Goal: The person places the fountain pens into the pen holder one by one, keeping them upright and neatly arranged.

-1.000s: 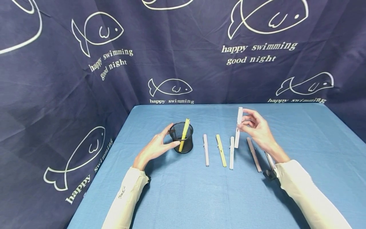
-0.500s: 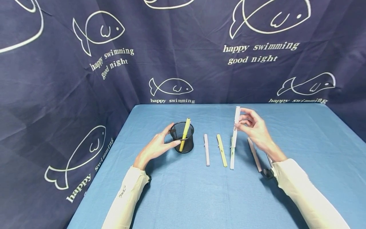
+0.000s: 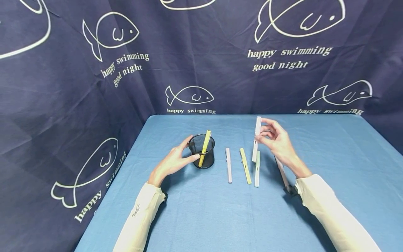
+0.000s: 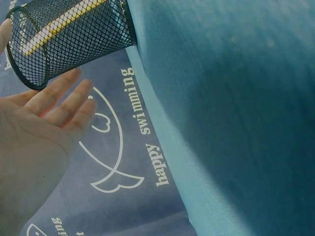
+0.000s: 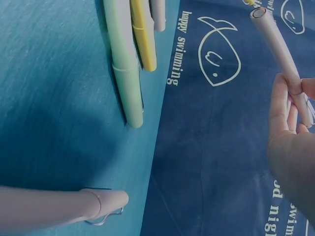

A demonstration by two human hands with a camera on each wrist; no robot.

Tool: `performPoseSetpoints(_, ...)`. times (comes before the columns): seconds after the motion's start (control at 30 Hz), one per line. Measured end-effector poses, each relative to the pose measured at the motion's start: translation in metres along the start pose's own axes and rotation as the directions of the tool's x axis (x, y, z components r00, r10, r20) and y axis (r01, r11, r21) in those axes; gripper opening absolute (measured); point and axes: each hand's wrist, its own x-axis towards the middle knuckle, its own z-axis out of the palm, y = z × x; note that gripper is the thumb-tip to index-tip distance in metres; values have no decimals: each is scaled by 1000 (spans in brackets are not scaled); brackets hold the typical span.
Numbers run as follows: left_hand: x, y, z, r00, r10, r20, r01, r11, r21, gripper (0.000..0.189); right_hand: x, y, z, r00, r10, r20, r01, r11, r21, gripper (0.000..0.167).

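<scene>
A black mesh pen holder (image 3: 207,162) stands on the table with one yellow pen (image 3: 205,147) leaning inside. My left hand (image 3: 173,161) holds it near the rim, thumb on the near side, fingers on the far side; the left wrist view shows that thumb tip at the rim. Off to the right, my right hand (image 3: 278,141) pinches a pale pinkish pen (image 3: 255,140) upright between thumb and fingers, raised over the table. Below it lies a pen with a pale green cap (image 3: 257,171). In the right wrist view the held pen (image 5: 280,49) points up and left.
Between holder and right hand lie a pale lilac pen (image 3: 228,166) and a yellow pen (image 3: 245,166). Another pinkish-brown pen (image 3: 281,171) lies partly under the right wrist. A dark fish-print curtain (image 3: 233,87) hangs behind and left of the blue table (image 3: 214,217).
My right hand has moved a little left with the pinched pen, from beside the green-capped pen to above it. My left hand and the holder stay as they were.
</scene>
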Motion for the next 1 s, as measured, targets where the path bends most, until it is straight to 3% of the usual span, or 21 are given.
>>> performPoseSetpoints(0.4, -1, 1, 0, 1000, 0, 2, 0, 1000, -1, 90, 4, 0, 10, 1000, 8, -11, -9, 998, -59, 57)
performPoseSetpoints(1.0, -1, 1, 0, 1000, -13, 9, 13, 1000, -5, 89, 10, 4, 27, 1000, -17, 13, 17, 998, -53, 58)
